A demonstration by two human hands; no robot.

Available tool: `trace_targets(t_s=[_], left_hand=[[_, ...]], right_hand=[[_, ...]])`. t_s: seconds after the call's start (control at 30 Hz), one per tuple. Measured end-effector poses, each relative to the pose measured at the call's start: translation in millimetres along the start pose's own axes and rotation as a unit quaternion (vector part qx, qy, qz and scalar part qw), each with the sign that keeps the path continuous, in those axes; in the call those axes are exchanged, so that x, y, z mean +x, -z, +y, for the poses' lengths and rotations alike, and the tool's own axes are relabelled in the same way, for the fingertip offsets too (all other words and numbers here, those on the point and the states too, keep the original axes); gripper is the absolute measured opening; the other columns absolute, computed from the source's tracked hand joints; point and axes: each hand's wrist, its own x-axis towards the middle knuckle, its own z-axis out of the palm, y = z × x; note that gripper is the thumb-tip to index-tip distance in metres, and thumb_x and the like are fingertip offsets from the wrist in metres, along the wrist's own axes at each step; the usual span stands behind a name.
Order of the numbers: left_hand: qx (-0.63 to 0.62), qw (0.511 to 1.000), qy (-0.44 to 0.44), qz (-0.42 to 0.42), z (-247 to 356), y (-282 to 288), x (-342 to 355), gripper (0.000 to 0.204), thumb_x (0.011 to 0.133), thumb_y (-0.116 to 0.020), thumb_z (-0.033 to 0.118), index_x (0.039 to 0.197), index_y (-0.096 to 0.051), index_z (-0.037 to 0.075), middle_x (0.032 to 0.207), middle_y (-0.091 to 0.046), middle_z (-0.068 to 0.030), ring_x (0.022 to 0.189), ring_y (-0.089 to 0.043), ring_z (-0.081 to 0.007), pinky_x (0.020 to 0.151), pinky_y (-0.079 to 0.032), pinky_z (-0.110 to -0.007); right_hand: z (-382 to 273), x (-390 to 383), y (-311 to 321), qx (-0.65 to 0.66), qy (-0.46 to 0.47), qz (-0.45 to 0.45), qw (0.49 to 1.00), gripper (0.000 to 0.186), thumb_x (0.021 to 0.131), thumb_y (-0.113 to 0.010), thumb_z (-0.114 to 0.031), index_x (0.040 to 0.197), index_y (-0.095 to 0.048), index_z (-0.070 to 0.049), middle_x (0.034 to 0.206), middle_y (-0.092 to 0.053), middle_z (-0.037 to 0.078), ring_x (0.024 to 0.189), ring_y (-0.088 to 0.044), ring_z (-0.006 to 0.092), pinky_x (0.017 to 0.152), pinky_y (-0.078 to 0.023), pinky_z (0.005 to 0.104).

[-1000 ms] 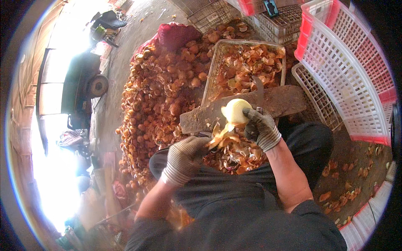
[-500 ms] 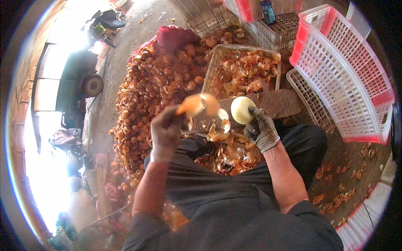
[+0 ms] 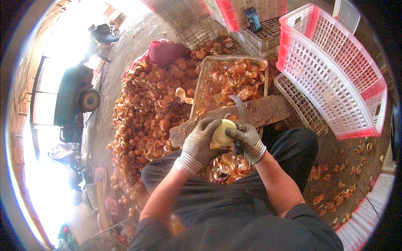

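A pale, peeled onion (image 3: 223, 133) is between my two gloved hands, above my lap. My left hand (image 3: 203, 144) closes round its left side, fingers curled and partly hidden. My right hand (image 3: 249, 142) has its thumb pressed on the onion's right side. A curved knife (image 3: 239, 108) rises from the right fist with its blade pointing up and away; its grip is mostly hidden by the fingers. Below the hands, loose onion skins (image 3: 228, 167) lie between my legs. A worn wooden plank (image 3: 268, 111) stretches just beyond the hands.
A large heap of unpeeled onions (image 3: 142, 121) spreads to the left, with a red mesh sack (image 3: 167, 52) behind. Past the plank stands a crate (image 3: 196, 90) of skins. White-and-red crates (image 3: 331, 75) stand at right. A phone (image 3: 253, 20) rests on crates at the back.
My left hand has let go of a piece of orange skin and come right to the onion. The right hand has drawn the onion and knife nearer and leftward. The view has shifted slightly.
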Motion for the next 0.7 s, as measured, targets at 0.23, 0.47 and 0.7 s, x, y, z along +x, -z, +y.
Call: trace_targets(t_s=[0.23,0.47,0.7], left_hand=[[-0.019,0.999,0.024,0.026,-13.8,-24.7,-3.0,0.077,0.061,-0.088,0.029,0.125,-0.052,0.004,0.119,-0.055,-0.0192,0.108,-0.058,-0.0352,0.092,-0.050,-0.041],[-0.690,0.696,0.194,-0.055,-35.6,-19.0,-10.8,0.085,0.070,-0.083,0.028,0.136,-0.041,-0.003,0.130,-0.054,-0.0151,0.117,-0.056,-0.0252,0.099,-0.047,-0.038],[-0.559,0.808,0.186,-0.016,-29.9,-20.9,-17.0,0.090,0.070,-0.081,0.042,0.138,-0.040,0.000,0.131,-0.054,-0.0143,0.118,-0.055,-0.0254,0.099,-0.046,-0.038]], right_hand=[[-0.2,-4.6,-8.3,-0.050,-0.011,-0.003,0.999,0.037,0.081,-0.076,-0.029,0.101,-0.068,0.000,0.081,-0.067,0.003,0.064,-0.058,0.0093,0.054,-0.047,0.0246],[6.2,2.3,-4.0,0.024,0.043,-0.033,0.998,0.027,0.091,-0.065,-0.016,0.111,-0.065,0.002,0.095,-0.067,0.004,0.079,-0.061,0.0100,0.071,-0.050,0.0252],[3.8,-0.1,-6.7,-0.019,0.070,-0.014,0.997,0.031,0.089,-0.068,-0.016,0.113,-0.062,0.004,0.092,-0.069,0.009,0.068,-0.063,0.0118,0.059,-0.050,0.0224]])
